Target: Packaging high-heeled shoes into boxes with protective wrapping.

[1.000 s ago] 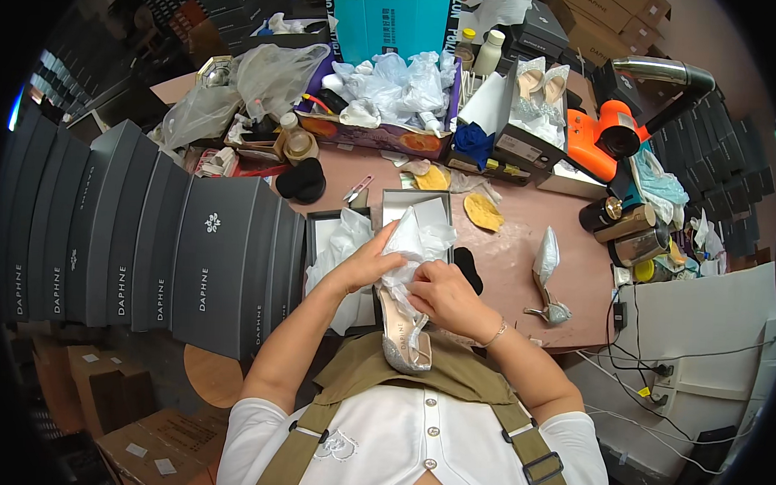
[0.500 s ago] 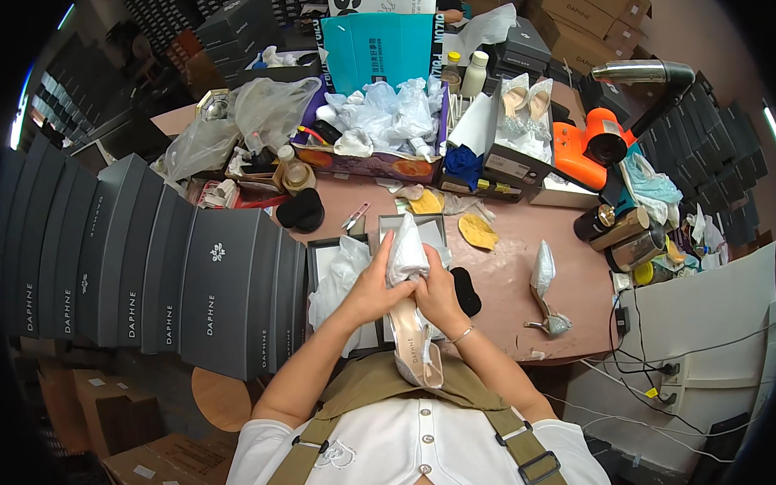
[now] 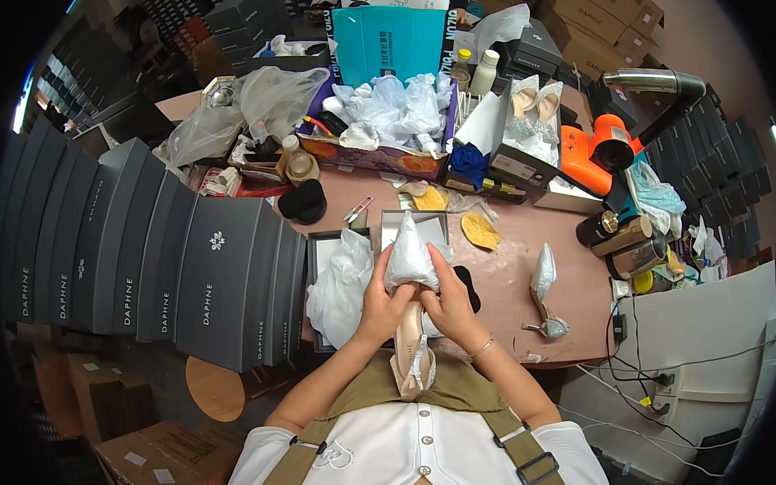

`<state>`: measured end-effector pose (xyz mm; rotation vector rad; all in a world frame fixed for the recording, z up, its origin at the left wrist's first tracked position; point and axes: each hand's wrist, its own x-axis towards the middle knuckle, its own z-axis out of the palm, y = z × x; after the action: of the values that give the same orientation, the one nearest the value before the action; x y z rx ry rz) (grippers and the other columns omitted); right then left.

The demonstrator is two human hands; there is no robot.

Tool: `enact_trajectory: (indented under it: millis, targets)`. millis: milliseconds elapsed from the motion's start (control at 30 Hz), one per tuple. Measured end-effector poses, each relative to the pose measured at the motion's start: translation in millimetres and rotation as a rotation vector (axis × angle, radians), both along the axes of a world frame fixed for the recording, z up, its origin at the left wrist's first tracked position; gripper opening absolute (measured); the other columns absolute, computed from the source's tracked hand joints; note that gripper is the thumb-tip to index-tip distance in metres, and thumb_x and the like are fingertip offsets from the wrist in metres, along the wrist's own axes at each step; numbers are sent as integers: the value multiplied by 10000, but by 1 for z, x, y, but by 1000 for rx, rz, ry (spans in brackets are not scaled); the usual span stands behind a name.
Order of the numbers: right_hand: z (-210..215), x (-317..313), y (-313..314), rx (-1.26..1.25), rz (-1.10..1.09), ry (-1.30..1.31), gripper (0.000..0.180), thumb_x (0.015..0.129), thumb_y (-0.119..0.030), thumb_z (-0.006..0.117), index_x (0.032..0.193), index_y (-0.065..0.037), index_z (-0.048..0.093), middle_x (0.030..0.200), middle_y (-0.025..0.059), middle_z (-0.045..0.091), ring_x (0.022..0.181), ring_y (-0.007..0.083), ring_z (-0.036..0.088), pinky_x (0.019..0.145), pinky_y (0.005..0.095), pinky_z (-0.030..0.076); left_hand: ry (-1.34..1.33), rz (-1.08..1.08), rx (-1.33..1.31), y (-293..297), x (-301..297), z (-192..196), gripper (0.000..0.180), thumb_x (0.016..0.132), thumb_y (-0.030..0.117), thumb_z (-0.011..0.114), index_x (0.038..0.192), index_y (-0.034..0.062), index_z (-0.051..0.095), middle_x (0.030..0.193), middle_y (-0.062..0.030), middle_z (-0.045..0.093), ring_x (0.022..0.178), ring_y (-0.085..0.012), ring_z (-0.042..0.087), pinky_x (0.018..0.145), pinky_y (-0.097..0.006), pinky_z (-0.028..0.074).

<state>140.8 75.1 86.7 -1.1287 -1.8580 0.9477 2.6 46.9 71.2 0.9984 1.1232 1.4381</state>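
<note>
Between my two hands is a glittery high-heeled shoe point(image 3: 411, 333), its pointed toe away from me and its strapped heel end close to my body. White tissue paper point(image 3: 411, 259) covers the toe. My left hand point(image 3: 384, 300) grips the wrapped toe from the left, its fingers along the paper. From the other side my right hand point(image 3: 448, 298) closes round it, thumbs meeting near the shoe opening. Beyond them lies an open shoe box point(image 3: 416, 216), partly hidden by the toe. A matching shoe point(image 3: 546, 295), also wrapped at the toe, rests on the table to the right.
Grey shoe boxes point(image 3: 224, 279) stand in a row on the left. Crumpled tissue point(image 3: 342, 284) fills a tray beside my left hand. Yellow sponges point(image 3: 480, 231), black pads point(image 3: 302, 203) and small snips point(image 3: 357, 209) lie on the pink table. An orange heat gun point(image 3: 592, 151) stands at the back right.
My hands have shifted slightly, with fingers more spread along the wrapped toe. The shoe's strapped end has turned a little. The whole view has tilted slightly.
</note>
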Motion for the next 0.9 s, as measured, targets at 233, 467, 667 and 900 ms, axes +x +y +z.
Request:
enact_trajectory:
  millis: [233,467,667,900]
  targets:
    - [6,3,0,40,46,-30,692,749,37,511,1409,-18,312,1176,242,528,1031,336,562,877,362,447,31,113,-4,14,0,-22,505,792,-33,540,1290,-37,453,1110,-130,603,1036,-181,575,897,-293,451]
    - [15,6,-1,4,0,-27,697,746,39,514,1409,-18,306,1168,242,523,1061,367,542,915,381,430,226,149,-25,20,8,5,429,773,-15,596,1197,-36,530,1030,-106,638,979,-165,594,866,-293,469]
    - [18,-1,-2,107,31,-74,727,747,43,553,1418,-20,277,1107,236,507,973,402,550,843,404,459,78,89,-61,31,-4,-18,426,761,13,637,1173,-29,539,1028,-117,642,961,-189,609,853,-309,477]
    - [11,7,-4,104,21,-39,710,764,35,553,1414,-17,270,1105,234,505,975,407,546,836,403,462,397,224,135,28,8,29,514,767,-23,613,1260,-28,469,1128,-104,588,1025,-184,564,881,-295,459]
